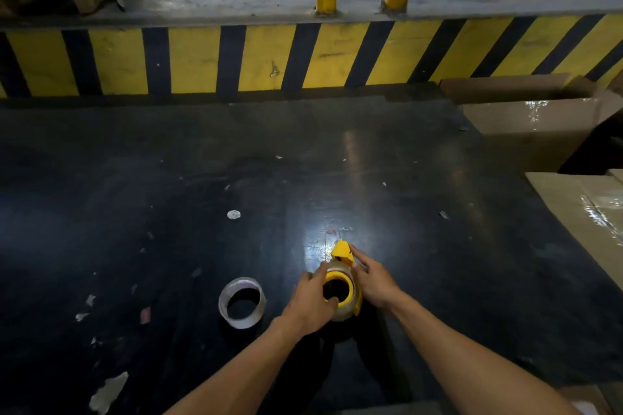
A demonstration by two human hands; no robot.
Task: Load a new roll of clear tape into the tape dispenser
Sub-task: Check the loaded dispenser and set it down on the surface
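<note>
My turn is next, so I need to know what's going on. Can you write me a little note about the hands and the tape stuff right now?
Left hand: gripping the clear tape roll that sits on the yellow tape dispenser, thumb at the hub opening.
Right hand: steadying the dispenser from the other side, fingers near its yellow head.
A second tape roll lies flat on the dark floor, left of the hands, untouched.
Done: a roll is on the hub.
Left: whether it is fully seated is unclear; tape probably still needs threading to the cutter.
</note>
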